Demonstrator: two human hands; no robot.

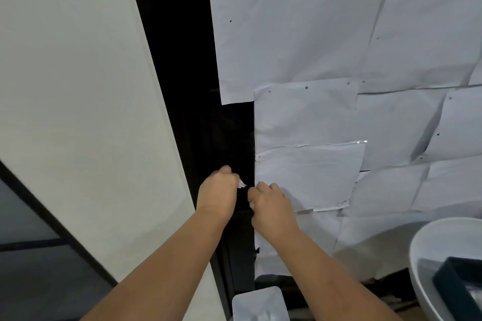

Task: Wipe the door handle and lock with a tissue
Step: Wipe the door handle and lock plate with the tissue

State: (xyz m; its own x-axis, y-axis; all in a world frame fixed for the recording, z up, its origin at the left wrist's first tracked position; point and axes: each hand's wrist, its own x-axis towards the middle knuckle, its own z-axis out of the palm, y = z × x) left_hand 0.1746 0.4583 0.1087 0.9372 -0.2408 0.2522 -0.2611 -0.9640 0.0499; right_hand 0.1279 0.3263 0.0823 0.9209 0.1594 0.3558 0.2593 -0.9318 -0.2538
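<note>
Both my hands reach up to the dark edge of the door (229,133). My left hand (217,191) is curled round a white tissue (241,183), of which a small corner sticks out to the right. My right hand (271,203) is curled too, close beside the left, at the edge of the paper sheets; a scrap of white shows under its thumb. The handle and lock are too dark to make out behind the hands.
White paper sheets (313,34) cover the door to the right. A pale wall panel (78,86) stands to the left. Below are a white lidded bin (258,302) and a white basin (430,255) holding a dark blue box (459,284).
</note>
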